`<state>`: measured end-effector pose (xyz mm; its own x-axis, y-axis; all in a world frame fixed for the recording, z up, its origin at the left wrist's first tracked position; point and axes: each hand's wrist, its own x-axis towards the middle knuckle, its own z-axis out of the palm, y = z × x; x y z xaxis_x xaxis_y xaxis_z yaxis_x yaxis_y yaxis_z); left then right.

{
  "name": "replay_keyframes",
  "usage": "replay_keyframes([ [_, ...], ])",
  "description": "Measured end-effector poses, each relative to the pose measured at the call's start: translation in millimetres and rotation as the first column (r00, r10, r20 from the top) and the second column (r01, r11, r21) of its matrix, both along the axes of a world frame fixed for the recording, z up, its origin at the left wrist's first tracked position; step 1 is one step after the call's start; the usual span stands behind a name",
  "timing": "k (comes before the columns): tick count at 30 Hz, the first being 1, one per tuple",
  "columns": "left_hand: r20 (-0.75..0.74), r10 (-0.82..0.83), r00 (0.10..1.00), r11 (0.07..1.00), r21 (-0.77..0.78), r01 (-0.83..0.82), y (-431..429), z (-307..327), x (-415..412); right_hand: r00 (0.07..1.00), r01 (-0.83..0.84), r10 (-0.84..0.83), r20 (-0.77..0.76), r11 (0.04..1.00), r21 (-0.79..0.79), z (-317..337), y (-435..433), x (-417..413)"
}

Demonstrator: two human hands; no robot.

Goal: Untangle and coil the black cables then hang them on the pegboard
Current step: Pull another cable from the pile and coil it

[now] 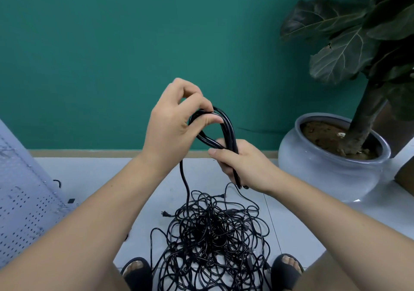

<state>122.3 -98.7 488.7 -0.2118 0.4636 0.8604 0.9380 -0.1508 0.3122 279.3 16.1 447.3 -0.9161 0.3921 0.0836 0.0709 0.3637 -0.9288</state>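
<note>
With the right hand (242,165) clamping the coil (226,131) and the left hand (177,120) pinching its top loop, even loops (matched for size) would suit, feeding slack from the tangle (212,241).

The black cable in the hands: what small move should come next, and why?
Probably the left hand should pull up more strand and lay another loop into the coil that the right hand grips, since a strand runs from the coil down into the tangled pile.
</note>
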Motion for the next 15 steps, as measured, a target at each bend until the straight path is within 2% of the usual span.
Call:
replay_keyframes([
  [5, -0.257, 0.004, 0.966, 0.999, 0.046, 0.009, 4, -4, -20, 0.997, -0.049, 0.052, 0.055, 0.998, -0.048, 8, -1, 2],
  [8, -0.291, -0.004, 0.957, 0.999, 0.043, 0.017, 8, -4, -22, 0.996, -0.051, 0.054, 0.071, 0.998, -0.039, 8, -1, 5],
  [9, -0.239, -0.018, 0.971, 0.999, 0.024, 0.025, 9, -5, -20, 0.997, -0.043, 0.044, 0.062, 0.999, -0.029, 7, -1, 6],
  [10, -0.126, -0.034, 0.991, 0.999, -0.007, 0.034, 10, -5, -16, 0.999, -0.023, 0.024, 0.044, 1.000, -0.015, 5, -2, 6],
  [11, 0.054, -0.044, 0.998, 0.998, -0.049, 0.047, 10, -6, -11, 1.000, 0.004, -0.004, 0.021, 1.000, 0.004, 4, -2, 7],
  [13, 0.432, -0.045, 0.901, 0.980, -0.154, 0.122, 10, -6, -2, 0.998, 0.049, -0.048, -0.028, 0.997, 0.056, 2, -3, 7],
  [15, 0.644, -0.050, 0.763, 0.948, -0.210, 0.239, 10, -4, 4, 0.996, 0.071, -0.064, -0.068, 0.993, 0.099, 0, -4, 7],
])
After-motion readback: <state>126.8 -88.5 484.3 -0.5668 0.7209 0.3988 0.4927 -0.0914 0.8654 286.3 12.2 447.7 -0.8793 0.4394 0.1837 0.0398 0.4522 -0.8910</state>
